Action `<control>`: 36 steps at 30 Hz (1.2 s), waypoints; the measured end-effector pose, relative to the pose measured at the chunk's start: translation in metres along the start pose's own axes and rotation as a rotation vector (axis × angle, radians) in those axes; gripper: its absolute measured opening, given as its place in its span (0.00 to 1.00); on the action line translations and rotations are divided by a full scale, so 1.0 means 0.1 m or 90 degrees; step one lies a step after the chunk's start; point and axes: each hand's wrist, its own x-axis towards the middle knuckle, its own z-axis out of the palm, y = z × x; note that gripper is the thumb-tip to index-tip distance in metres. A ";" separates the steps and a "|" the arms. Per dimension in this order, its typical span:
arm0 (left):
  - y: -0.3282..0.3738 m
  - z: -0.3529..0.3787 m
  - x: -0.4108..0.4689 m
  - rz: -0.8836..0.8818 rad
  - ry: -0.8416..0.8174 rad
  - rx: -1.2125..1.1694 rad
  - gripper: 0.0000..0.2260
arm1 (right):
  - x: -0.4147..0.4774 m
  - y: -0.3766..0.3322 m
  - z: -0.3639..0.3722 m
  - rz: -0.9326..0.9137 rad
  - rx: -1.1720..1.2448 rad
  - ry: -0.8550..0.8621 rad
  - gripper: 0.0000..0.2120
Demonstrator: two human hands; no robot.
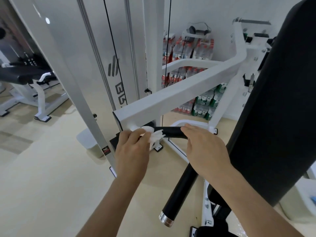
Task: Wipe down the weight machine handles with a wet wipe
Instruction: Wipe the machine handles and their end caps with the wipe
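A black foam-covered handle (171,131) runs sideways from the end of the white machine arm (171,98), then bends down toward me to a chrome end cap (166,218). My left hand (131,151) presses a crumpled white wet wipe (152,134) against the handle's left end, close to the arm. My right hand (205,151) lies over the bend of the handle with fingers curled onto it, hiding that part.
A tall black back pad (273,108) stands close on the right. The white weight-stack tower (95,65) with black cables rises behind the handle. Packs of bottled water (188,48) are stacked by the far wall. A bench (25,77) stands at left on the beige floor.
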 end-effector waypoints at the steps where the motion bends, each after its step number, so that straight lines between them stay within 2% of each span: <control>1: 0.01 -0.01 0.06 -0.017 -0.022 0.020 0.10 | -0.02 0.02 0.01 0.001 0.012 0.001 0.22; 4: 0.09 -0.01 0.28 -0.061 -0.143 0.081 0.09 | -0.12 0.05 0.05 0.008 0.040 0.013 0.22; 8: 0.17 0.01 0.60 -0.048 -0.312 0.099 0.07 | -0.17 0.09 0.08 -0.005 0.063 0.046 0.20; 11: 0.19 -0.04 0.59 -0.036 -0.312 0.141 0.09 | -0.19 0.12 0.07 -0.022 0.057 0.050 0.16; 14: 0.26 -0.16 0.25 -0.046 -0.267 0.132 0.20 | -0.28 0.14 0.07 -0.068 0.013 0.041 0.15; 15: 0.29 -0.20 0.17 -0.057 -0.271 0.111 0.21 | -0.31 0.15 0.07 -0.078 0.019 0.045 0.15; 17: 0.37 -0.33 0.10 -0.131 -0.292 -0.019 0.14 | -0.35 0.16 0.03 -0.062 0.119 0.069 0.15; 19: 0.51 -0.51 0.06 -0.285 -0.318 -0.277 0.12 | -0.38 0.16 -0.03 0.008 0.321 0.082 0.15; 20: 0.58 -0.63 0.03 -0.361 -0.311 -0.410 0.12 | -0.40 0.15 -0.08 0.035 0.433 0.051 0.16; 22: 0.76 -0.88 0.00 -0.466 -0.282 -0.629 0.10 | -0.45 0.13 -0.21 0.053 0.648 -0.094 0.17; 24: 0.92 -1.05 -0.03 -0.529 -0.269 -0.783 0.08 | -0.53 0.07 -0.32 0.062 0.763 -0.214 0.18; 25: 0.98 -1.10 -0.04 -0.540 -0.266 -0.812 0.07 | -0.57 0.06 -0.34 0.071 0.789 -0.197 0.17; 28: 1.08 -1.19 -0.10 -0.546 -0.259 -0.816 0.07 | -0.71 0.00 -0.37 0.148 0.858 -0.040 0.07; 33: 1.12 -1.36 -0.22 -0.547 -0.230 -0.786 0.10 | -1.03 -0.04 -0.40 0.234 0.971 0.026 0.07; 36: 1.06 -1.50 -0.35 -0.562 -0.236 -0.851 0.14 | -1.26 -0.07 -0.43 0.267 1.017 0.058 0.08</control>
